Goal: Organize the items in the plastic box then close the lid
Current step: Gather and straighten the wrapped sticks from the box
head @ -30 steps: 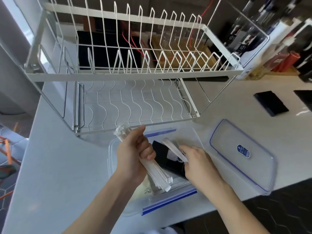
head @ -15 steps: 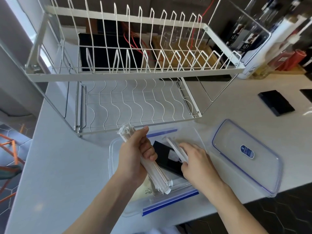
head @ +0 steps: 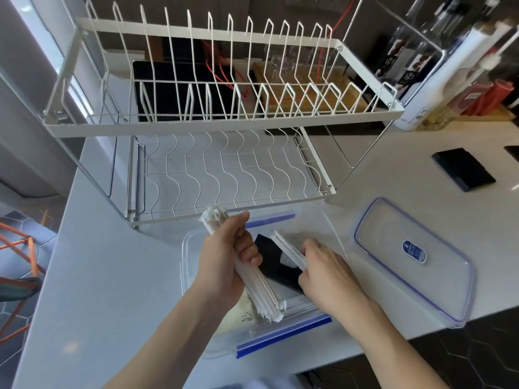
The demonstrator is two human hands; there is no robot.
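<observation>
1. We see a white two-tier dish rack [head: 224, 119] standing on the pale counter [head: 98, 276], at the far side of the work area.
2. The clear plastic box [head: 191, 279] sits open on the counter just in front of the rack; its lid [head: 415, 259] lies flat beside it on the right, apart from it.
3. Our left hand [head: 227, 265] reaches in from below, fingers curled round a bundle of white paper-wrapped sticks [head: 261, 290], held slanted over the box.
4. Our right hand [head: 328, 273], knuckles up inside the box, pinches a smaller bunch of sticks [head: 286, 248] above a black packet [head: 269, 248].
</observation>
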